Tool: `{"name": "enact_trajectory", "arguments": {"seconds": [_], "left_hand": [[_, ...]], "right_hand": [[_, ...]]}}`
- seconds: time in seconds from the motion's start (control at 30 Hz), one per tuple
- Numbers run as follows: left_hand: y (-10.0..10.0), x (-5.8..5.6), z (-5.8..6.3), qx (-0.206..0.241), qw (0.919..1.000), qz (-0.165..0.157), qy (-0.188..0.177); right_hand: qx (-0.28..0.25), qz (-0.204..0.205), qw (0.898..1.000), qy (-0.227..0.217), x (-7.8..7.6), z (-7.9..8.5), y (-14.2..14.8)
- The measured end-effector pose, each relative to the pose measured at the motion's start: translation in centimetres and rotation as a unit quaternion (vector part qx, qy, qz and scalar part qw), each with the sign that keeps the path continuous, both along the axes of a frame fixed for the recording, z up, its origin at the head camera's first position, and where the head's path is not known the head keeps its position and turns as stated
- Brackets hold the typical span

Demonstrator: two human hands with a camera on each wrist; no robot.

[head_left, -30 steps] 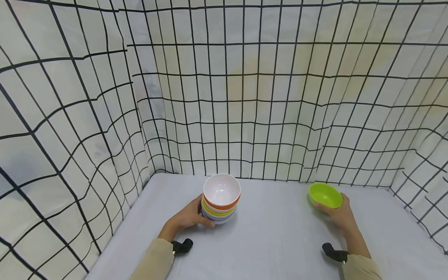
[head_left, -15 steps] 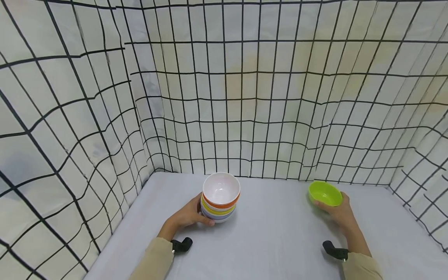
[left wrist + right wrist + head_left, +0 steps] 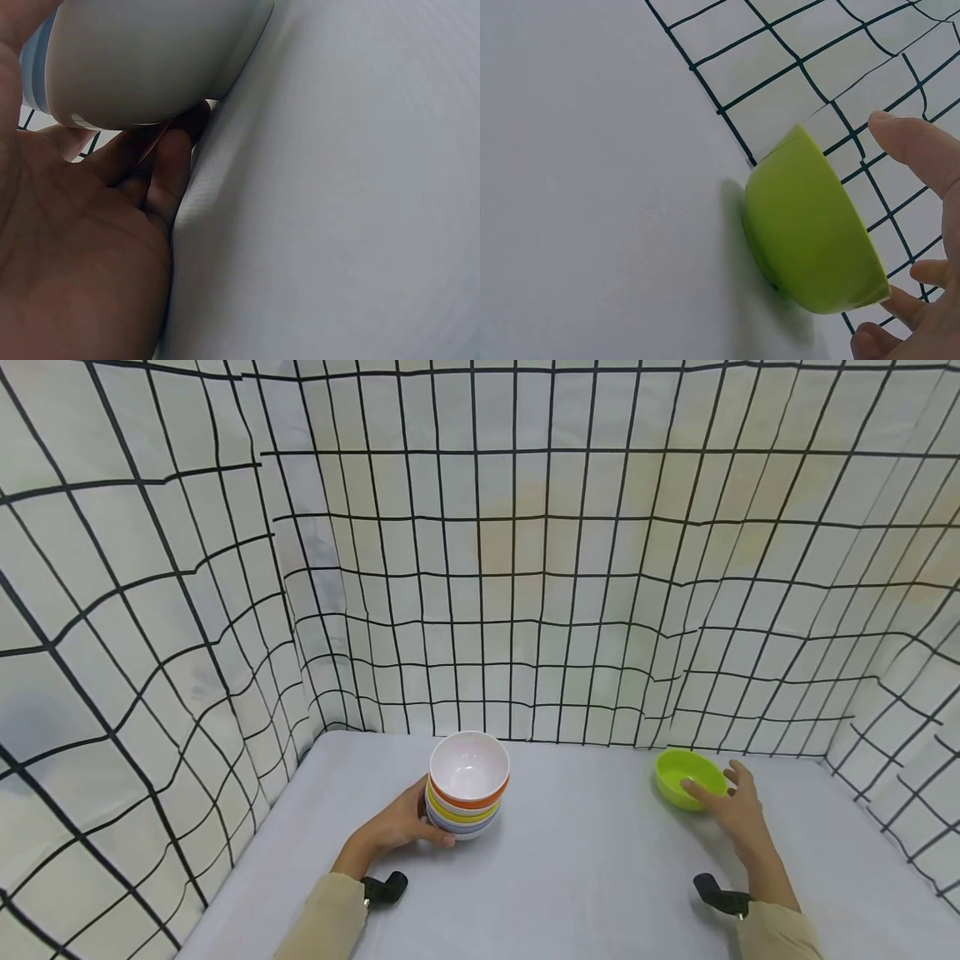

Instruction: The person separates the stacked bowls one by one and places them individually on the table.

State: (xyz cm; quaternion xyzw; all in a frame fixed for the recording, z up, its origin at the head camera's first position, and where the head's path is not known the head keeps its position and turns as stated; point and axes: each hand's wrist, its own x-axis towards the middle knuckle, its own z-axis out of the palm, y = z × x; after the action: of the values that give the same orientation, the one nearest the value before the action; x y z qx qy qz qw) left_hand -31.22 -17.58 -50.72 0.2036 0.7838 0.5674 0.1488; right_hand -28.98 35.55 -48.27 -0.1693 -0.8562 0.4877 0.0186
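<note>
A nested stack of bowls (image 3: pixel 463 814) stands on the white table, with a white-lined orange bowl on top and yellow, white and bluish ones below. My left hand (image 3: pixel 395 823) grips the stack low on its left side, thumb in front and fingers behind. In the left wrist view the fingers (image 3: pixel 171 169) curl under the pale bowl (image 3: pixel 142 60). To the right, a lime-green bowl (image 3: pixel 686 770) sits upright on the table. My right hand (image 3: pixel 738 810) is spread beside its right rim; the thumb (image 3: pixel 911 146) stands clear of the bowl, while a lower finger is at or near the rim.
A white cloth covers the table (image 3: pixel 577 860). Pale walls with a black grid (image 3: pixel 495 552) rise along its back, left and right sides. Each wrist wears a black camera mount (image 3: pixel 386 888).
My right hand has let go of the green bowl; its fingers have spread and lifted from the rim. The left hand still holds the stack.
</note>
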Motion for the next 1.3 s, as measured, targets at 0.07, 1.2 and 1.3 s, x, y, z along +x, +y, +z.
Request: {"name": "enact_trajectory", "arguments": {"seconds": [0.07,1.2,1.3], "left_hand": [[0.0,0.0,0.0,-0.002,1.0,0.001,0.0],[0.1,-0.2,0.0,0.006,1.0,-0.004,-0.002],[0.1,-0.3,0.0,0.008,0.9999,-0.005,-0.004]], "right_hand": [[0.005,0.0,1.0,0.013,0.2,0.4,-0.3],[-0.001,0.147,0.971,0.19,2.6,8.4,-9.9],[-0.015,0.166,0.965,0.2,2.9,8.5,-11.8]]}}
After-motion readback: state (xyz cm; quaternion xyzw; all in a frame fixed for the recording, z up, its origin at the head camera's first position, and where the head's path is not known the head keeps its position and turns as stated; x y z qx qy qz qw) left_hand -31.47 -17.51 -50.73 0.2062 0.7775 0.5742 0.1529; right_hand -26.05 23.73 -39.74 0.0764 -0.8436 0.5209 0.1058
